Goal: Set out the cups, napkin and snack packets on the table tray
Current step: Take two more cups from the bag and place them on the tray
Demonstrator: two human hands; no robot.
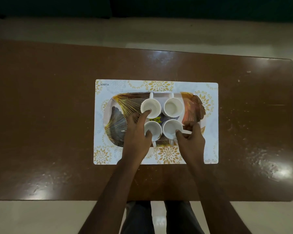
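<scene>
Several white cups stand in a tight square on a leaf-patterned tray (115,114). My left hand (135,134) spans the two left cups: one fingertip is on the inner rim of the far left cup (152,105), another dips into the near left cup (155,128). My right hand (191,141) pinches the rim of the near right cup (170,128), with the thumb inside and the fingers on its outer wall. The far right cup (173,107) stands untouched. All the cups look empty, and handles point toward the tray's long edges.
The tray lies on a white and gold placemat (210,149) in the middle of a glossy brown table (41,115). A yellow price sticker (155,119) shows between the cups. Pale floor lies beyond the table's far edge, and a dark object is at the right edge.
</scene>
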